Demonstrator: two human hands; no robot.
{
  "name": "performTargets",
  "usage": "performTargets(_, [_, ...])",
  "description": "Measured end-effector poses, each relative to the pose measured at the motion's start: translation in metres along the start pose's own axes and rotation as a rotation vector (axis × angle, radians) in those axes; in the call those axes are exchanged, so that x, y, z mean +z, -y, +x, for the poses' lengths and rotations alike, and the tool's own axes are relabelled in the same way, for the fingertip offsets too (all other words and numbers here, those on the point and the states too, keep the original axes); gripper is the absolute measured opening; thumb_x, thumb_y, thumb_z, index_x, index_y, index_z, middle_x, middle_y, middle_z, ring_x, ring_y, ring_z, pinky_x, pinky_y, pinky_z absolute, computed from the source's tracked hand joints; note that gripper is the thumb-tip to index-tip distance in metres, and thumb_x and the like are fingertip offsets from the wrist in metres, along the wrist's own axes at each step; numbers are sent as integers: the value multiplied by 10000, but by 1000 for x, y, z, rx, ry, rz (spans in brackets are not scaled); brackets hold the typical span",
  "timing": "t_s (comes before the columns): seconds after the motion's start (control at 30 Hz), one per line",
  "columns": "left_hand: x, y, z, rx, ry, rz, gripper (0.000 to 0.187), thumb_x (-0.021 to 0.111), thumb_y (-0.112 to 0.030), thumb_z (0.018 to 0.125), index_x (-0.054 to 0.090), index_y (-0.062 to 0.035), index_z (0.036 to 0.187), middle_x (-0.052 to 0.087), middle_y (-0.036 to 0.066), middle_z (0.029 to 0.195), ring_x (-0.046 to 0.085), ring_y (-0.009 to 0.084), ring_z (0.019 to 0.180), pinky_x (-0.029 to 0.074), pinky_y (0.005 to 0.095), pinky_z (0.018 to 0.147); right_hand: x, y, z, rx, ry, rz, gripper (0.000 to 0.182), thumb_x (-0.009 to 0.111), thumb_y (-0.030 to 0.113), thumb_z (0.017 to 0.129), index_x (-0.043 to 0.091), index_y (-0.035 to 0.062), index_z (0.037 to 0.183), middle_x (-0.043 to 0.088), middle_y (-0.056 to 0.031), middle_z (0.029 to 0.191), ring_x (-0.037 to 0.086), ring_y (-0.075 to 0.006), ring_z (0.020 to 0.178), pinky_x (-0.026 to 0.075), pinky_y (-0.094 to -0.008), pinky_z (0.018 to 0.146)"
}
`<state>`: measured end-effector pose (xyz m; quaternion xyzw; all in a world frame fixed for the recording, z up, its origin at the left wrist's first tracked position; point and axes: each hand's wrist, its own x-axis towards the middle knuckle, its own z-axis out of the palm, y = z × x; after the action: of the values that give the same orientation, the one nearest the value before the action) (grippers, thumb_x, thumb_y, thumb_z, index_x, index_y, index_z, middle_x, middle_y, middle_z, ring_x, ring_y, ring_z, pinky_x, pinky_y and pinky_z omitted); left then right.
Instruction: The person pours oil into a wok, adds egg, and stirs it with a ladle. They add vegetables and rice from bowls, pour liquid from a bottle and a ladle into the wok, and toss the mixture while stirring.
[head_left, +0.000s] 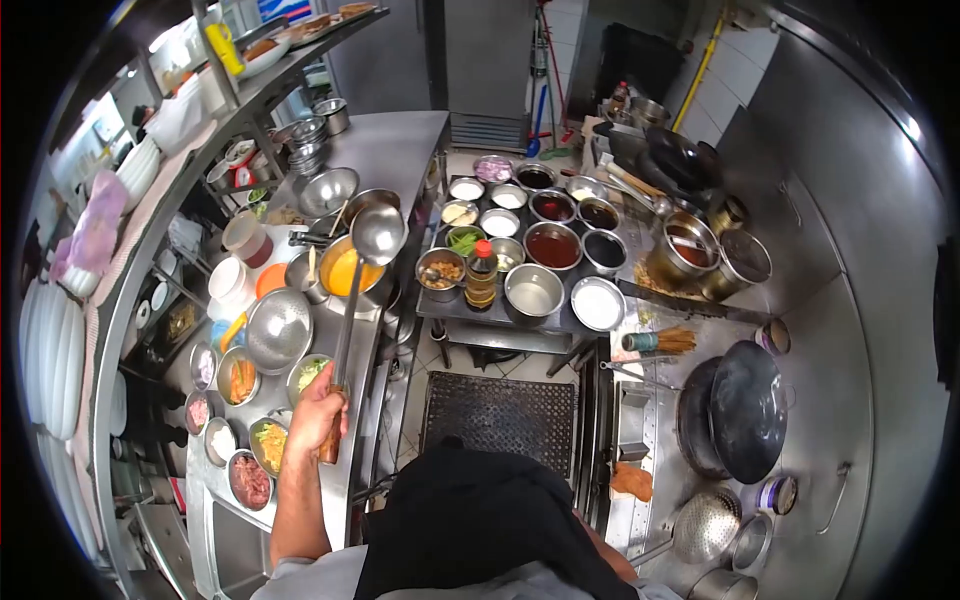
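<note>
My left hand (317, 415) is closed around the wooden handle of a long metal ladle (379, 236). The ladle's round bowl points away from me, above the left counter's edge. Behind it, a metal bowl of orange-yellow liquid (347, 272) is partly covered. Close to my left hand are a bowl of shredded greens (312, 370), a bowl of yellow and green pieces (270, 443) and a perforated metal strainer (279, 330). Only a bit of my right forearm (607, 548) shows beside the black apron; the hand itself is hidden.
Ahead stands a table of sauce and ingredient bowls (552, 246) with a red-capped bottle (481, 278). To the right, a black wok (748, 410) sits on the stove, near a bamboo brush (665, 341) and a perforated skimmer (707, 525). A rubber mat (500, 412) covers the floor.
</note>
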<state>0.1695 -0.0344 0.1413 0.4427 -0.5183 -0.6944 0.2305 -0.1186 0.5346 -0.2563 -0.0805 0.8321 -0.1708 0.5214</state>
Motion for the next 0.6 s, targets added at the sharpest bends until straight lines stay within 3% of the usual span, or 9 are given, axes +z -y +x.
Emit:
performTargets(0.3, [-45, -3, 37, -73, -139, 32, 703, 434, -1, 819, 216, -5, 1487, 511, 17, 688, 487, 132, 430, 427, 275, 389, 12, 92, 40, -152, 45, -107, 233, 541, 306, 873, 672, 132, 954, 667, -57, 873, 632, -197, 767, 508, -336, 704])
performTargets(0.6, [-63, 13, 55, -119, -118, 8, 724, 457, -34, 845, 164, -24, 1508, 514, 20, 723, 494, 133, 447, 449, 291, 394, 22, 90, 59, -216, 98, -279, 245, 541, 315, 866, 674, 132, 959, 668, -57, 877, 634, -199, 778, 508, -334, 712])
